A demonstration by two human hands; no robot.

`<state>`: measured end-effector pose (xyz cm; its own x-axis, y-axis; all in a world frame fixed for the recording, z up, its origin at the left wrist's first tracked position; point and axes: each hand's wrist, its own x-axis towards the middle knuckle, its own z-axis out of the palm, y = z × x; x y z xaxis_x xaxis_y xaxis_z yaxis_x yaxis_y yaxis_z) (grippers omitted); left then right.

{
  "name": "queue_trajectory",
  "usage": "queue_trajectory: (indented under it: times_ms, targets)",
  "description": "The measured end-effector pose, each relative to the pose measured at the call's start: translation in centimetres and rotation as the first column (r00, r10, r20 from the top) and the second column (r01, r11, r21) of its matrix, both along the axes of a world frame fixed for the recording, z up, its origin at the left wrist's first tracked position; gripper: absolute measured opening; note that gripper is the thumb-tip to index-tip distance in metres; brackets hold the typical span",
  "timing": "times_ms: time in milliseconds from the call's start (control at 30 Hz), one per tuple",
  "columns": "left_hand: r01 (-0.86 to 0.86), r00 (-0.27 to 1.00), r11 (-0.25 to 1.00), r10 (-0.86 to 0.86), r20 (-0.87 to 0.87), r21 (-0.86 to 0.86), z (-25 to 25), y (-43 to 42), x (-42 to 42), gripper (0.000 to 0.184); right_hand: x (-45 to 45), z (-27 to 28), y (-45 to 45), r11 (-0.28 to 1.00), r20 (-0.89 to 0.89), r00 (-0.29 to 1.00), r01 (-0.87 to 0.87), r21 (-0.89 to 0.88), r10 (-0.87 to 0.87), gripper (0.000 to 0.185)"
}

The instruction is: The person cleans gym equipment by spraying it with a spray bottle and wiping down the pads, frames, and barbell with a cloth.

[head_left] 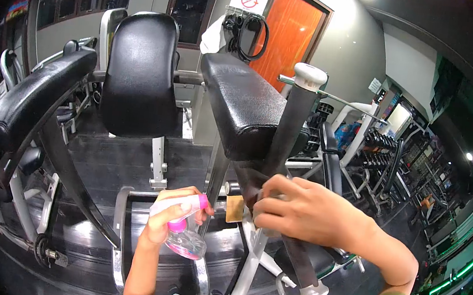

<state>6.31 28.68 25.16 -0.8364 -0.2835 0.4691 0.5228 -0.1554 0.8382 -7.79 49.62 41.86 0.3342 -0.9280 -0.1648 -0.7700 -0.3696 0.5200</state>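
Observation:
My left hand [170, 212] is wrapped round a clear spray bottle [187, 245] with a pink collar and a white and pink trigger head. The bottle tilts with its nozzle toward the right. My right hand [304, 211] is curled in against the long black handle [293, 124] of a gym machine, which has white end caps. Something dark and blurred shows beside its fingertips, but what the fingers hold is hidden. Just above this hand lies a black padded arm rest [247, 100]. Between the two hands a small yellowish plate [234, 209] sits on the machine frame.
A black backrest [141, 76] stands ahead, with another padded arm [48, 89] at the left. White metal frame tubes [249, 262] rise near my legs. Dumbbell racks [378, 150] and more machines line the right side. An orange door [287, 33] is at the back.

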Motion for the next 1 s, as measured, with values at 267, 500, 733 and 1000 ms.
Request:
queue_trajectory:
  times_ms: [267, 500, 733, 1000]
  targets:
    - [0.092, 0.994, 0.994, -0.088, 0.066, -0.065, 0.6, -0.5, -1.2, 0.05, 1.1, 2.7, 2.5, 0.95, 0.567, 0.764, 0.216, 0.227, -0.309, 0.04]
    - [0.223, 0.975, 0.974, -0.224, 0.015, 0.032, 1.1, -0.2, -1.7, 0.047, -1.4, 1.5, 2.5, 0.963, 0.758, 0.595, 0.182, 0.198, -0.268, 0.05]
    - [0.253, 0.967, 0.967, -0.251, -0.051, 0.037, 2.4, 1.2, -2.5, 0.039, -1.9, -2.3, 3.1, 0.925, 0.838, 0.542, 0.345, -0.158, -0.059, 0.041]
    - [0.12, 0.989, 0.983, -0.13, -0.063, -0.141, 4.6, 4.4, -2.9, 0.043, -3.6, -7.2, 6.6, 0.927, 0.936, 0.157, 0.157, -0.34, 0.316, 0.029]
